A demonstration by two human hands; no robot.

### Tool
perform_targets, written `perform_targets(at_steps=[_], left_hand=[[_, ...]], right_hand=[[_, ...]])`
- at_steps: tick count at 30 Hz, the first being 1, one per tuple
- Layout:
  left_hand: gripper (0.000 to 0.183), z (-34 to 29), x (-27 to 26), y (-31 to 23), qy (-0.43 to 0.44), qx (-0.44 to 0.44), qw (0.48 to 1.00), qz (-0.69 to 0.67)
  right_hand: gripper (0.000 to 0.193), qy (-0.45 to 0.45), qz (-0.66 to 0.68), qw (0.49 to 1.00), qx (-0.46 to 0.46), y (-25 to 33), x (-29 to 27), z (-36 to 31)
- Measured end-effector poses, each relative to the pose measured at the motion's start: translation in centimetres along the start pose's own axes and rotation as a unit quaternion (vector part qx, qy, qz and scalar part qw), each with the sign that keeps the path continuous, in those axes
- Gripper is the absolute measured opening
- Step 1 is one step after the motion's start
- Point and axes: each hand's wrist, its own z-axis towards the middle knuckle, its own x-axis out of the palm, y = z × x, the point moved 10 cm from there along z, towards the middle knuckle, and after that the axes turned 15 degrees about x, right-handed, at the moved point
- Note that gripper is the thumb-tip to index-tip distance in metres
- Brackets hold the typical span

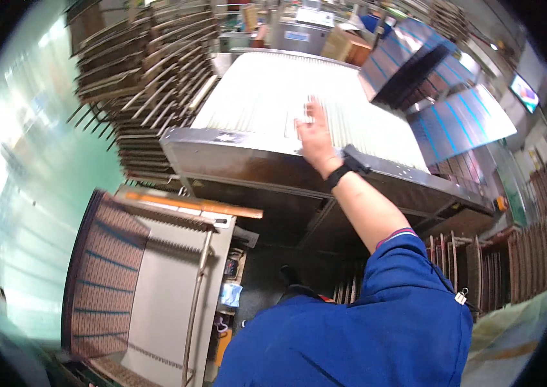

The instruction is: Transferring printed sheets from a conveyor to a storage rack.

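- Right hand [317,142] is held at the middle of the near edge of the ribbed white table [260,90], fingers loosely spread, with nothing seen in them; through blur, contact with the top cannot be told.
- Just behind it, a black wristband [340,173] is worn; it could be caught on the metal rim [247,155] if the wrist were dropped too low.
- Along the table's right edge, blue-striped panels [467,122] are set at a tilt; they could be knocked by a wide swing of the arm.
- Past the left edge, the way is blocked by slatted racks [151,71].
- Below the near left corner, standing room is narrowed by a brown panel [102,284] and an orange bar [215,205].
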Motion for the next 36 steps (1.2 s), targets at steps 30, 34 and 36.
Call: perform_targets(at_steps=[30, 34, 36], left_hand=[[0.044, -25.9, 57.3, -62.4, 0.492, 0.195, 0.679, -0.509], [0.043, -26.7, 57.9, -62.0, 0.484, 0.153, 0.693, -0.512], [0.044, -26.3, 58.8, -61.1, 0.475, 0.082, 0.679, -0.554]], right_hand=[[0.032, -0.191, -0.82, 0.281, 0.461, -38.4, -77.2, 2.2], [0.051, -0.571, -0.328, 0.563, 0.5, -31.8, -75.4, -2.1], [0.067, -0.686, 0.104, 0.609, 0.383, -32.4, -73.5, -3.9]])
